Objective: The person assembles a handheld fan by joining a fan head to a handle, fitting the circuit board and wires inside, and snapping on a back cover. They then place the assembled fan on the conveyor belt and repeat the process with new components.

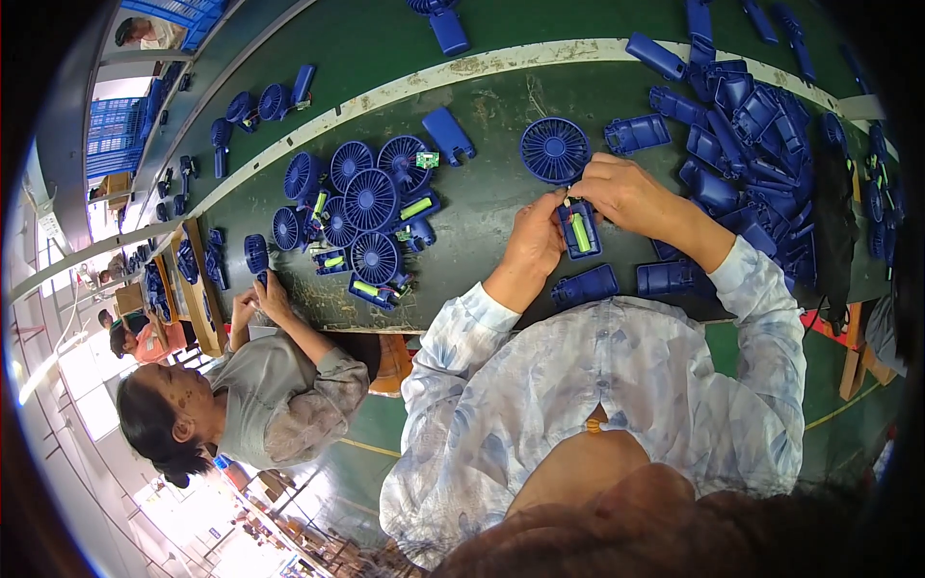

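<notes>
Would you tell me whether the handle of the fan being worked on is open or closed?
Open. The blue fan handle lies uncovered between the left hand and right hand, its yellow-green battery exposed.

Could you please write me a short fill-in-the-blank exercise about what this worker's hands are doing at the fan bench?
1. Both hands, the left hand and the right hand, hold one blue handheld fan whose handle is ____.
2. Inside the handle lies a ____ coloured battery.
3. The pile of empty blue handle shells lies to the person's ____.
4. The work surface is dark ____.

Missing words: open; green; right; green
</notes>
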